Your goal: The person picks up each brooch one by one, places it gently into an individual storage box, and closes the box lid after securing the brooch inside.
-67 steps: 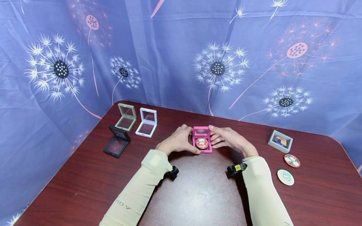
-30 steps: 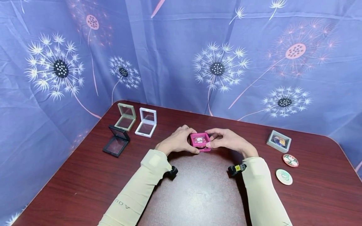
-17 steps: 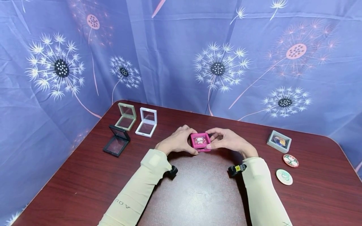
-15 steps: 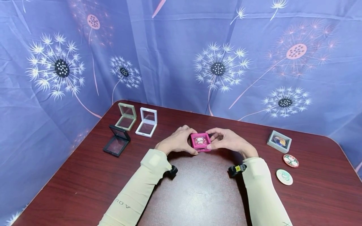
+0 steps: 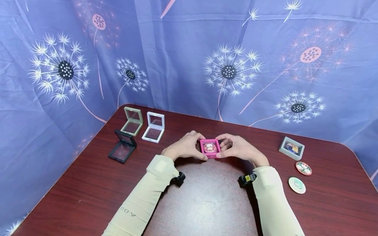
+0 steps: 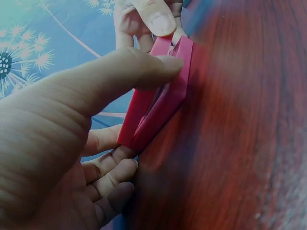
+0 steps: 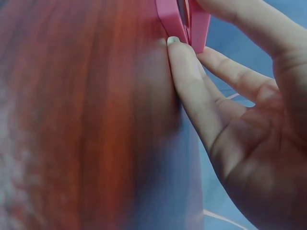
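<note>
A pink square display case (image 5: 212,156) with a clear window lies mid-table, and a round red-and-white badge (image 5: 210,147) shows inside it. My left hand (image 5: 186,146) grips the case's left side, thumb at the front edge and fingers behind. From the other side my right hand (image 5: 238,147) pinches the right part, its thumb on the front right corner and a finger at the back corner. In the left wrist view the two halves of the case (image 6: 172,103) lean together with a narrow wedge-shaped gap between them. The right wrist view shows that gap at the case's end (image 7: 198,28).
Back left stand three display cases with raised lids: green (image 5: 132,127), white (image 5: 153,134) and black (image 5: 121,151). At right lie a closed grey case (image 5: 285,150) with a badge inside, a red patterned badge (image 5: 303,168) and a white-green badge (image 5: 297,185). A patterned curtain (image 5: 183,65) borders the table.
The pink case's lid, upright at first, has swung down over the badge nearly flat onto the base. My right hand has followed the lid forward and down; my left hand has stayed put.
</note>
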Demonstrator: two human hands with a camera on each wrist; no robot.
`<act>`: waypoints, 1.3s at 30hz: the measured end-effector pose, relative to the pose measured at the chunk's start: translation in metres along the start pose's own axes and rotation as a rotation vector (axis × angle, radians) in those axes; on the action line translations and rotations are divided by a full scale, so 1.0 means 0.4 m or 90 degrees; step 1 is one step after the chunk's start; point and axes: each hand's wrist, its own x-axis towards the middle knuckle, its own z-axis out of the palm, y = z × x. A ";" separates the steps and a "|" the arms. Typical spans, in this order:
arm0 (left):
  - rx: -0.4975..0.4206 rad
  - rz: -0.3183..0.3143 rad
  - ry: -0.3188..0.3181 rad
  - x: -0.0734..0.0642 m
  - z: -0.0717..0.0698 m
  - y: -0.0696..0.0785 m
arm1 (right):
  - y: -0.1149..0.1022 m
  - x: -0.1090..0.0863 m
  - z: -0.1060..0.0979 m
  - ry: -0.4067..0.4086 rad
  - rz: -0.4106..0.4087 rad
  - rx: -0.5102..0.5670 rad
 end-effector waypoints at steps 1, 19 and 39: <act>0.000 0.002 0.002 0.000 0.001 0.000 | 0.000 0.000 0.001 0.002 0.000 -0.002; 0.002 0.004 0.016 -0.002 0.005 0.006 | -0.011 -0.007 0.013 0.021 -0.013 -0.029; 0.013 -0.002 0.020 -0.005 0.006 0.017 | -0.009 -0.007 0.021 0.030 -0.031 -0.046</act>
